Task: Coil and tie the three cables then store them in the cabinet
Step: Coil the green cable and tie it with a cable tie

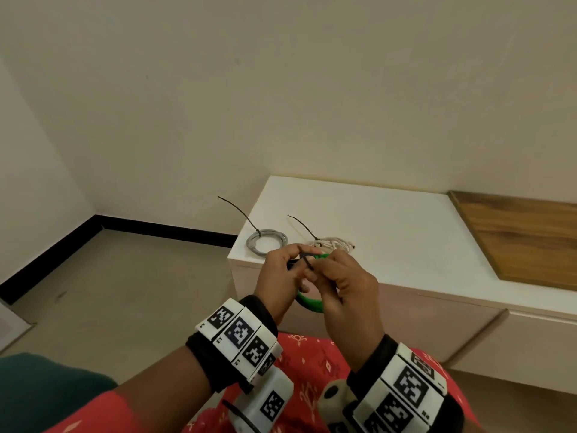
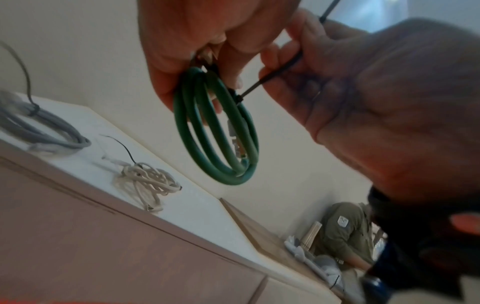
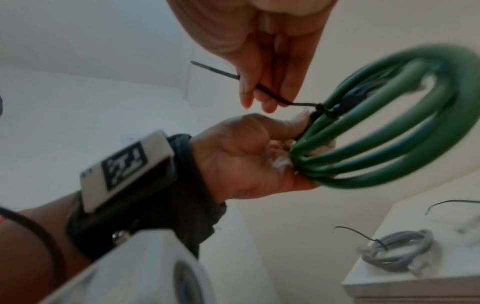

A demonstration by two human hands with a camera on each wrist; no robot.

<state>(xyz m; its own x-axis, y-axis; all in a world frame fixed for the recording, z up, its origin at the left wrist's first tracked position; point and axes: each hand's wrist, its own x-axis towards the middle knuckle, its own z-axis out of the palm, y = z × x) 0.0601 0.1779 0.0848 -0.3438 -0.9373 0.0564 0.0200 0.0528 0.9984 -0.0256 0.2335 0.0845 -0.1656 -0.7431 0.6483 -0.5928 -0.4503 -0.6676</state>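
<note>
In front of the cabinet I hold a coiled green cable (image 1: 309, 304) in the air between both hands. My left hand (image 1: 293, 260) grips the coil (image 3: 389, 144) at one side, its fingers curled round the strands. A black zip tie (image 2: 270, 79) is looped round the green coil (image 2: 221, 144), and my right hand (image 1: 320, 275) pinches the tie's tail (image 3: 270, 93) between thumb and fingers. On the white cabinet top (image 1: 406, 232) lie a grey cable coil (image 1: 267, 240) and a bundled white cable (image 1: 334, 244). Each of these has a black zip tie round it with the tail sticking up.
A wooden panel (image 1: 524, 235) covers the right part of the cabinet top. Drawer fronts (image 1: 406, 310) face me below the top. Bare floor (image 1: 125, 292) lies to the left. In the left wrist view another person in olive clothing (image 2: 342, 232) sits far off at the right.
</note>
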